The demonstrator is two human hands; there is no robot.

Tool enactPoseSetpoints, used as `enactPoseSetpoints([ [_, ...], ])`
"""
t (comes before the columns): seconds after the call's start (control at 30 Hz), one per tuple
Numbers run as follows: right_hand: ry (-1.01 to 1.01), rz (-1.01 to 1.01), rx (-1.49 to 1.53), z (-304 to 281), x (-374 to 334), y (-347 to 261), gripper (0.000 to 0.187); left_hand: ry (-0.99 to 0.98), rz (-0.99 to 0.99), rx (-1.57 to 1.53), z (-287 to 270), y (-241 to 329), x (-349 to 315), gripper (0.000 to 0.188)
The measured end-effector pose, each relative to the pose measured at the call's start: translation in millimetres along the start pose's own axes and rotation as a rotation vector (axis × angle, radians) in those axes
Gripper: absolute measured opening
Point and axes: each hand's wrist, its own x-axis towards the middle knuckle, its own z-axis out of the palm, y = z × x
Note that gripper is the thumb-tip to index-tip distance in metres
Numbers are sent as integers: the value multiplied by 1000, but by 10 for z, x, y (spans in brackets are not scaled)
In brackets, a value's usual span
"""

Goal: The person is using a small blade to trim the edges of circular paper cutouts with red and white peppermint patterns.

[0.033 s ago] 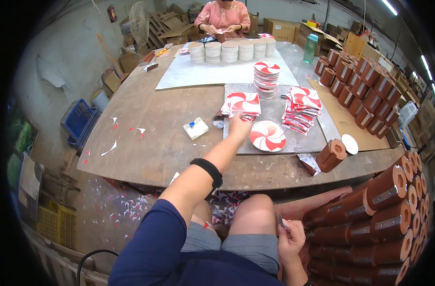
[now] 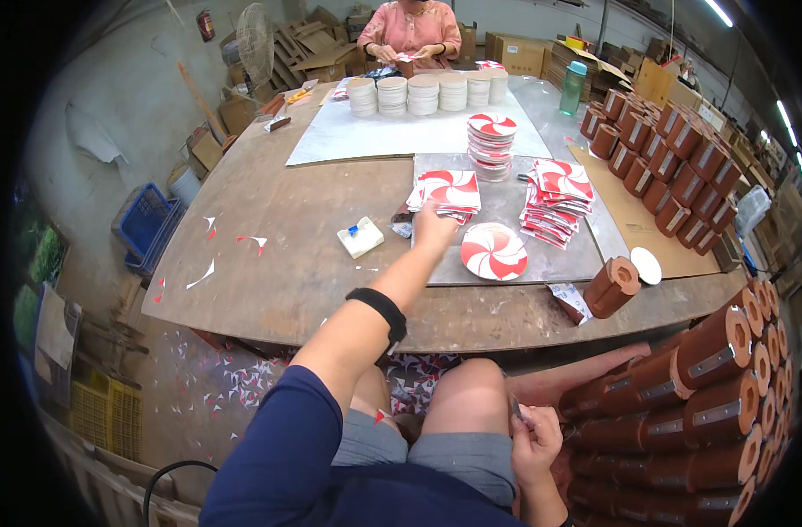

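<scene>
Grey and flat, a small tool point(image 2: 517, 408) is pinched in the right hand point(image 2: 536, 436) beside the thigh point(image 2: 468, 395). Farther out, over the counter point(image 2: 278, 198), the left hand point(image 2: 436, 230) touches the near edge of the left pile of red-and-white sheets point(image 2: 451, 184), roughly square, lying just beyond its knuckles; whether its fingers are apart or clamped on a sheet, I cannot tell.

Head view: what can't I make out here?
In the head view:
Left hand: fingertips at the left swirl stack, hidden by the hand itself.
Right hand: most of the dark object it holds, hidden by that hand.
Co-worker: upper head, cut off by the top edge.
</scene>
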Motion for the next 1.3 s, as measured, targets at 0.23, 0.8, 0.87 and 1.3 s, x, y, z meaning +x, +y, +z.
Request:
enactPoseSetpoints([
  [0.23,-14,13,43,119,112,106,18,144,123,349,-227,-355,930,42],
  [0.8,-47,33,66,147,261,189,19,-63,-342,74,-441,109,865,15],
  [0.87,-38,97,100,157,257,163,18,-80,-347,-1,-450,106,831,15],
  [1.3,-30,106,78,90,165,219,16,-154,-426,66,-339,30,770,15],
])
